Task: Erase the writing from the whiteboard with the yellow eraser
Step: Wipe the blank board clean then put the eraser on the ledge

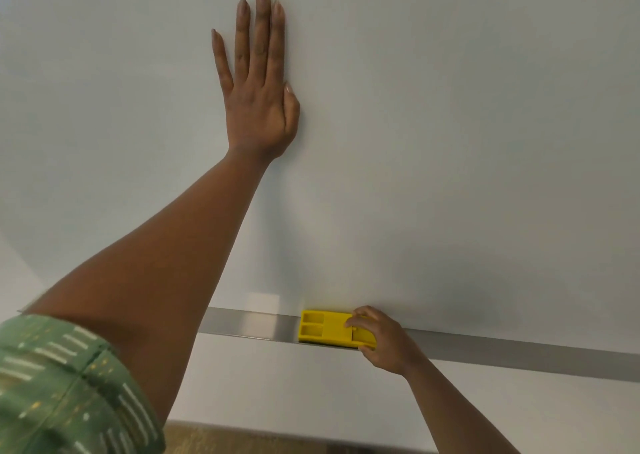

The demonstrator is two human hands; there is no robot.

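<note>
Left hand [258,107]: flat against the whiteboard [450,141], fingers spread and straight, nothing held.
Right hand [384,341]: grip closed round the right end of the yellow eraser [332,329], fingers on top, thumb beneath.
Eraser position: lying along the metal ledge [519,351] at the board's lower edge, touching it; lifted or resting, cannot tell.
Writing: none visible on the board in view; surface looks clean, faint smudges at most.
Task stage, judged: erasing done or nearly so, eraser being set down or picked up.
Risk, end-only hold: eraser gripped at one end, free end liable to tip off the narrow ledge on release.
Risk, left palm: bare skin on the board likely to leave smears or carry ink residue.
Risk, unseen areas: board beyond the view unchecked; leftover marks possible there.
Risk, green sleeve [52,384]: close to the board, possible brush against it.
</note>
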